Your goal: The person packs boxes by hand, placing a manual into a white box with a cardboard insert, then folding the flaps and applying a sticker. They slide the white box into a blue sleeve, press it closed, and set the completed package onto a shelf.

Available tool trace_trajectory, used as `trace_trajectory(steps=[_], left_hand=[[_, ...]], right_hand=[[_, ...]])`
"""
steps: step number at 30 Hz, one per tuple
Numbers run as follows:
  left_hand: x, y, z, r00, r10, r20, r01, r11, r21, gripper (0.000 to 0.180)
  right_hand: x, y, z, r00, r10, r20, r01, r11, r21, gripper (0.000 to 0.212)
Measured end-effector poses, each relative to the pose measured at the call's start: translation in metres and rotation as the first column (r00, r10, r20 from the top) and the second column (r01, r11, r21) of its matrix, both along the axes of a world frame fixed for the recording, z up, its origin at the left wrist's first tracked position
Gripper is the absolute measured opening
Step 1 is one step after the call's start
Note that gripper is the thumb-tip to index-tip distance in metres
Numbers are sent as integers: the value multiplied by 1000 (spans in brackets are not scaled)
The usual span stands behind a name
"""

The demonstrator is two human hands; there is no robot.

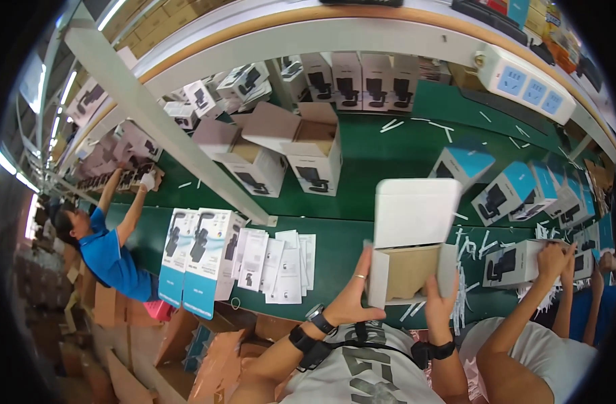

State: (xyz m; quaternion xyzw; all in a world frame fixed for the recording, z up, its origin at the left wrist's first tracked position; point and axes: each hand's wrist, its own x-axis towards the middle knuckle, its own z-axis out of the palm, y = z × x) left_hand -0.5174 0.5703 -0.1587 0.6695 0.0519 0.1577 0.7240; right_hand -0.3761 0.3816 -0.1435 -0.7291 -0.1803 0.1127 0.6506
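Observation:
A small white carton (416, 214) is in front of me, its lid flap standing up and a brown cardboard insert (410, 271) showing inside. My left hand (350, 294) grips its left side, thumb under the near corner. On the other side my right hand (442, 304) holds the right wall, thumb at the near edge. Left of my left hand lie several printed leaflets (288, 266) in overlapping piles. Beside them stand two white-and-blue printed boxes (212, 259) with a picture of a black device. White paper strips (471, 246) lie right of the carton.
Two open cartons (313, 165) stand behind on the green belt (362, 195), near a slanted metal post (166, 121). A socket strip (529, 87) hangs from the shelf. Blue-topped boxes (500, 192) are at right, where co-workers' hands (554, 259) handle a box. Another person (106, 242) works at far left.

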Motion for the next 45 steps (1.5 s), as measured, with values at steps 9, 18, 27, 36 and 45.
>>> trace_trajectory(steps=[9,18,27,36,45], left_hand=[[33,20,-21,983,155,-95,-173,955,-239,108],[-139,216,-132,320,942,-102,-189,169,967,68],[-178,215,-146,27,982,-188,-129,189,973,42],[-197,229,-129,204,957,205,-302,-138,943,27],[-76,57,76,460,833,306,-858,506,-86,43]], right_hand=[[19,25,-20,962,11,-274,-4,1000,24,38],[19,23,-11,973,145,-180,-156,987,-48,38],[20,-36,6,856,311,-412,-441,857,-268,34],[-5,-80,-38,881,177,-438,-282,942,-185,26],[-17,-60,-61,860,215,-462,-338,920,-200,28]])
